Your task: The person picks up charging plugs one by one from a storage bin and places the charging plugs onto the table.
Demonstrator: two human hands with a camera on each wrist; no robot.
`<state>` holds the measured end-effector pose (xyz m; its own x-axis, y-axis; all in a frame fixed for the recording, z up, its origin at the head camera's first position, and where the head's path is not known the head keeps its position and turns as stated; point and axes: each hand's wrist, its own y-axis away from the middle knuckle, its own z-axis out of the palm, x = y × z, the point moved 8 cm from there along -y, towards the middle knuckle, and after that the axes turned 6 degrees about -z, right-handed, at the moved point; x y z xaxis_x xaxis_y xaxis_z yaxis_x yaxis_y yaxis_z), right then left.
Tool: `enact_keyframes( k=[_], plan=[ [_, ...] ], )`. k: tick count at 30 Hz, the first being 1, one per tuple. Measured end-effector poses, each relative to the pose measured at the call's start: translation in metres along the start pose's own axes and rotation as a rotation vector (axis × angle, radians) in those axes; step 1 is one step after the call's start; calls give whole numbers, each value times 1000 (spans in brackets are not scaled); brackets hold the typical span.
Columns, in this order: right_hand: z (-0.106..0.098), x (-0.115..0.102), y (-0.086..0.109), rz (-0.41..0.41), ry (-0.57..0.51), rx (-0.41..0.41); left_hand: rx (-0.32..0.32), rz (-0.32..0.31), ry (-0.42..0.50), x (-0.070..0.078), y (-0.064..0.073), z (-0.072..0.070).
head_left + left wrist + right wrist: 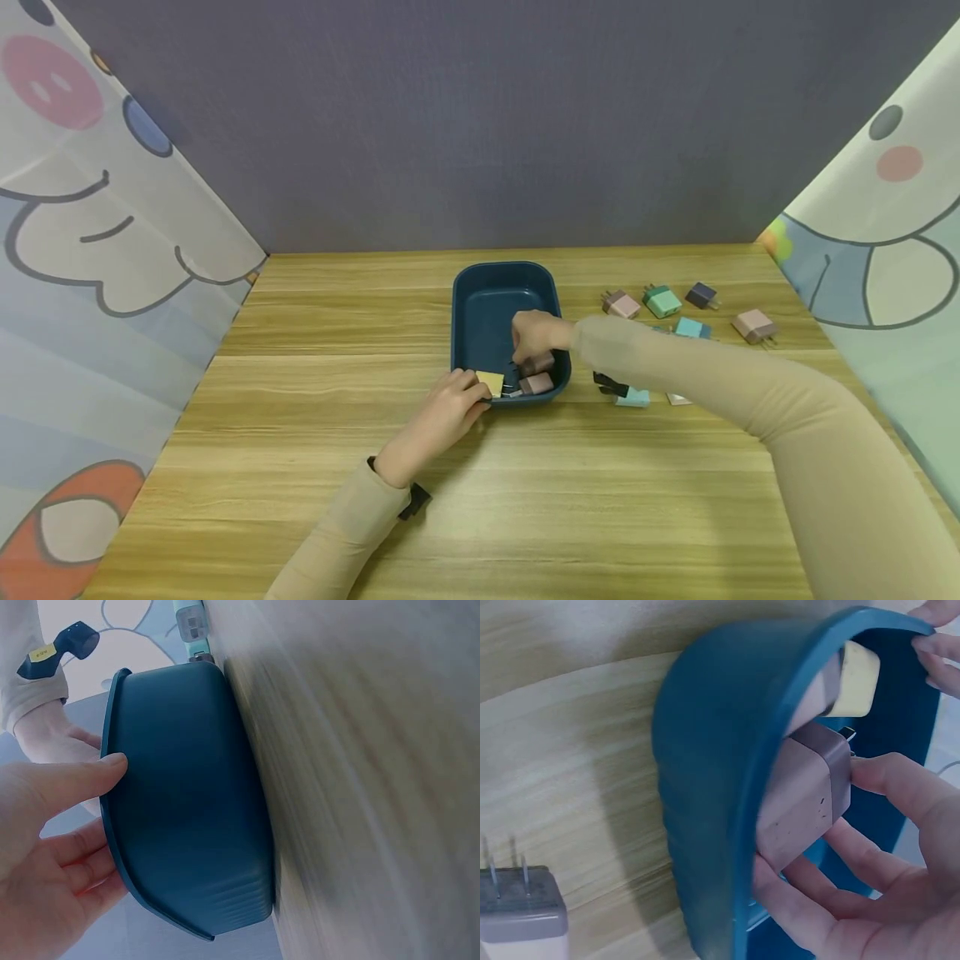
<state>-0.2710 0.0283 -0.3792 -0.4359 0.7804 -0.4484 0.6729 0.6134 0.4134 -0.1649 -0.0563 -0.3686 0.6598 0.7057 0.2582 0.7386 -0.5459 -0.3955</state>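
A dark blue plastic bin [454, 321] stands upright on the wooden table. My left hand [444, 407] holds its near left rim, the thumb on the outer wall and the fingers over the edge, as the left wrist view shows. Inside the bin's near right part, my right hand [537, 333] pinches a pink charger plug [799, 799] with a darker mauve end. Beside it in the bin lie another pink charger [537, 383] and a pale yellow charger [491, 383], prongs facing each other. My right hand partly covers the held charger in the head view.
Right of the bin lie several chargers: pink [621, 305], green [663, 302], dark blue [701, 294], light blue [690, 327] and another pink one [754, 325]. My right forearm passes over some of them. A grey panel [510, 125] rises behind the table.
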Motion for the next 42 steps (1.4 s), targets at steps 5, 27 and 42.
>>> enact_keyframes(
  k=[5, 27, 42],
  plan=[
    [-5, -3, 5, 7, -12, 8, -4, -6, 4, 0, 0, 0],
    [-34, -10, 38, -113, -15, 91, 4, 6, 0, 0, 0, 1],
    [-42, 2, 66, -129, -38, 142, -8, -8, -11, 0, 1, 2]
  ],
)
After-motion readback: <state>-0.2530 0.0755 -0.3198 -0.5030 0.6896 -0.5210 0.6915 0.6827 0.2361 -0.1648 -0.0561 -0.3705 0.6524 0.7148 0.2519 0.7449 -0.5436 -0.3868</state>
